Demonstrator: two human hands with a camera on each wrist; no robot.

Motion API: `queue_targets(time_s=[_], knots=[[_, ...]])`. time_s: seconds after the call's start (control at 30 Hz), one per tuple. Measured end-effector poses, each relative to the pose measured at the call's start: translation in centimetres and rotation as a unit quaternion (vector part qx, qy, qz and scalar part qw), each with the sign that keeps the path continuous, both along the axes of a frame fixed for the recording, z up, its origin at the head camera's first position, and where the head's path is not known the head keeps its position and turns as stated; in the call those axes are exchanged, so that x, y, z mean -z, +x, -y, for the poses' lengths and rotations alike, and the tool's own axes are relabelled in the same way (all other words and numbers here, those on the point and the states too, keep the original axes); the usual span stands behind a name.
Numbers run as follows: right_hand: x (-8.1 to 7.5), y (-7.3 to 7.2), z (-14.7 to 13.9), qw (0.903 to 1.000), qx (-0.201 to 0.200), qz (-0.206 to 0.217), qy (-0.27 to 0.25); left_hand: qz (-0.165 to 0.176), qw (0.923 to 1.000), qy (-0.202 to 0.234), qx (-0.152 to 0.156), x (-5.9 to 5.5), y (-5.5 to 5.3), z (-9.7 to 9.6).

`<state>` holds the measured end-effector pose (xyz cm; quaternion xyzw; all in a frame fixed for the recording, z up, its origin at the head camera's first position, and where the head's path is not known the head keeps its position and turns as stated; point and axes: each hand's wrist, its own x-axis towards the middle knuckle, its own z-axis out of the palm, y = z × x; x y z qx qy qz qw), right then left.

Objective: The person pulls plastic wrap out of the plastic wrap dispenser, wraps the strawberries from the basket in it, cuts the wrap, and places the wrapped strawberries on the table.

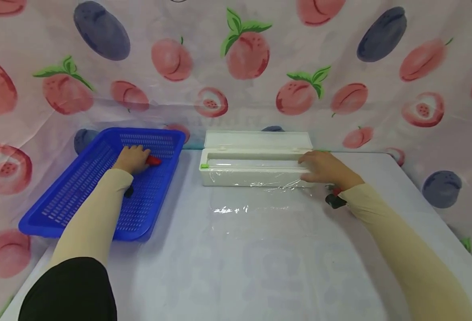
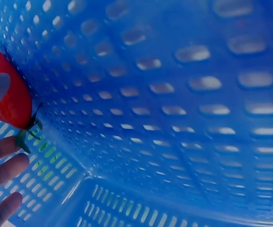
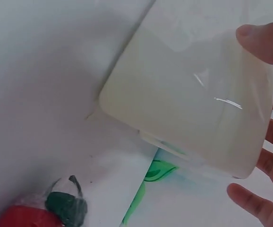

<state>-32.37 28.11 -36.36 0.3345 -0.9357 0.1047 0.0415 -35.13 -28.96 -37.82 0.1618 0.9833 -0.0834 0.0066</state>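
Observation:
Inside the blue basket, my left hand [image 1: 132, 159] holds a red strawberry [image 2: 14, 97] with green leaves. In the left wrist view the thumb lies across the fruit and the other fingers spread below it. A white cling film dispenser [image 1: 256, 178] stands at the back of the table with its lid [image 1: 257, 140] raised. My right hand [image 1: 330, 169] grips its right end, thumb on the front and fingers over the top. Clear film [image 1: 252, 209] hangs from the dispenser's front onto the table. A second strawberry [image 3: 30, 216], apparently film-wrapped, lies near my right wrist.
The blue perforated basket [image 1: 155, 229] sits on the left side of the white table [image 1: 260, 276]. A fruit-printed cloth [image 1: 203, 53] covers the wall behind. A small green piece [image 1: 204, 166] is on the dispenser's left end.

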Motion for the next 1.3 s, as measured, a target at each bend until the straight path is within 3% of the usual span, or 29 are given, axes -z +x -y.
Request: queue_targets(time_s=[0.13, 0.4, 0.67, 0.9, 1.07, 1.3], knots=[[0.0, 0.3, 0.3, 0.9999, 0.011, 0.005, 0.011, 0.018, 0.9997, -0.008, -0.012, 0.1, 0.0, 0.1], [-0.3, 0.7, 0.5, 0.9991, 0.029, 0.023, 0.022, 0.021, 0.9996, -0.003, -0.02, 0.6, -0.1, 0.6], [-0.4, 0.7, 0.5, 0.998, 0.042, 0.027, 0.039, 0.029, 0.9993, 0.023, -0.007, 0.5, -0.2, 0.4], [-0.4, 0.6, 0.5, 0.9968, 0.051, 0.038, 0.048, 0.025, 0.9995, 0.016, 0.014, 0.1, -0.2, 0.6], [-0.5, 0.5, 0.7, 0.996, 0.056, 0.046, 0.053, 0.003, 0.9995, 0.019, 0.026, -0.8, 0.2, 0.8], [-0.6, 0.5, 0.6, 0.9949, 0.068, 0.043, 0.06, -0.033, 0.9976, 0.02, 0.057, -3.2, 1.0, 0.7]])
